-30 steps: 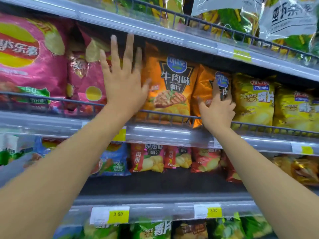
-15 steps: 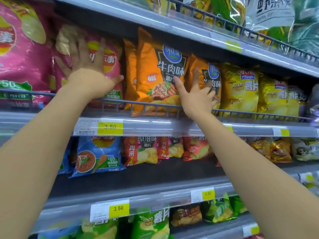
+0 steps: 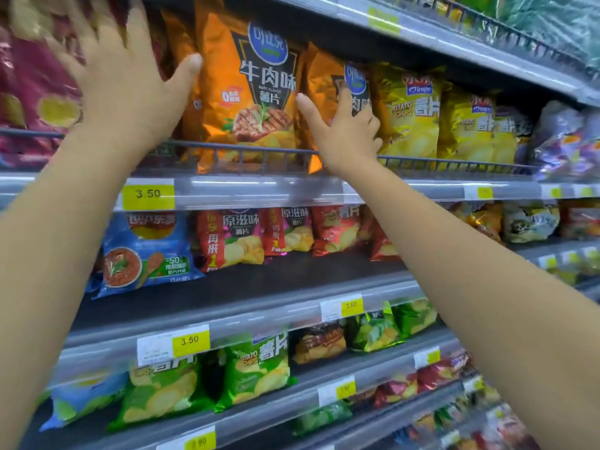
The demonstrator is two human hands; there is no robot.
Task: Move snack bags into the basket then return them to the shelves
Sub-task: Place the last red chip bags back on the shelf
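Note:
An orange beef-flavour chip bag [image 3: 250,92] stands upright on the upper shelf behind a wire rail [image 3: 259,151]. My left hand [image 3: 123,82], fingers spread and blurred, is raised in front of the pink bags [image 3: 29,102], its thumb at the left edge of the orange bag. My right hand [image 3: 347,131] lies flat on a second orange bag [image 3: 324,79] just right of the first, fingers straight, thumb pointing at the front bag. No basket is in view.
Yellow chip bags [image 3: 412,115] and purple bags [image 3: 565,141] fill the same shelf to the right. Lower shelves hold blue [image 3: 146,251], red [image 3: 237,238] and green bags [image 3: 256,368]. Yellow price tags [image 3: 147,194] line the shelf edges. Another shelf [image 3: 422,30] hangs overhead.
The view has closed in on the shelf. My left hand slid right from the pink bags toward the front orange bag. My right hand stays on the second orange bag.

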